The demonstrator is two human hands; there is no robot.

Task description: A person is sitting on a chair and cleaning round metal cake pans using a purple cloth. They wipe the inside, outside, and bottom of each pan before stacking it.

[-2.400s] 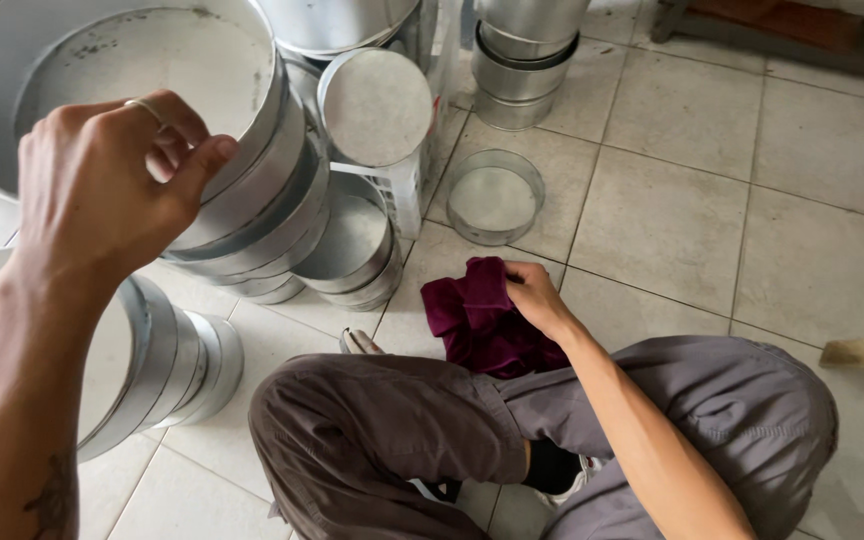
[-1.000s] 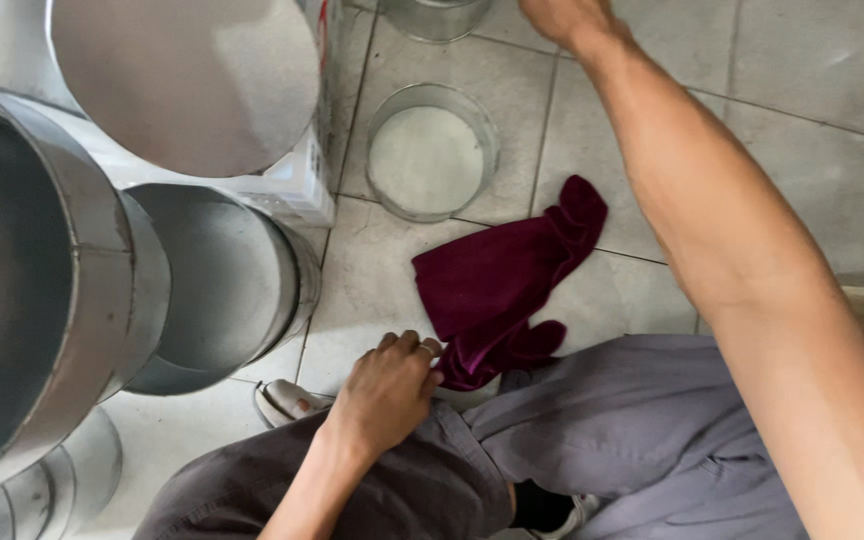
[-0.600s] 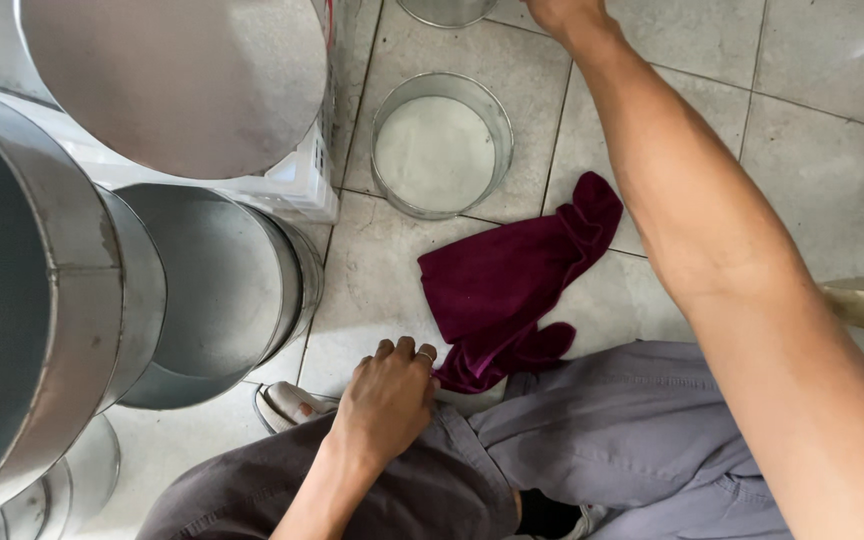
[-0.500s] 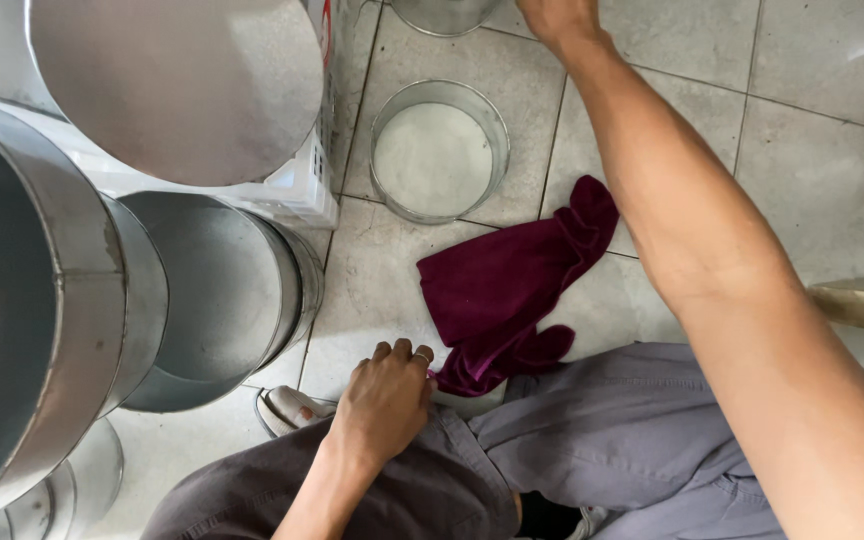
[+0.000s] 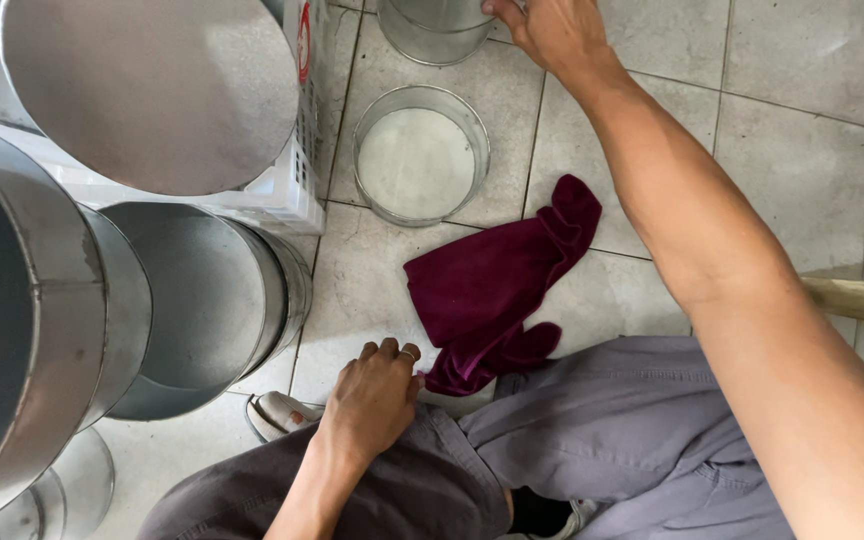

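Little has shifted since a moment ago: right hand is gripping the metal tin's rim at the top edge, while left hand is resting curled on the knee, touching the maroon cloth.

You sit on a pale tiled floor with dark grout lines. A crumpled maroon cloth lies on it just in front of your knee. Beyond the cloth stands a shallow round metal tin. Larger metal tins lie on their sides at your left.
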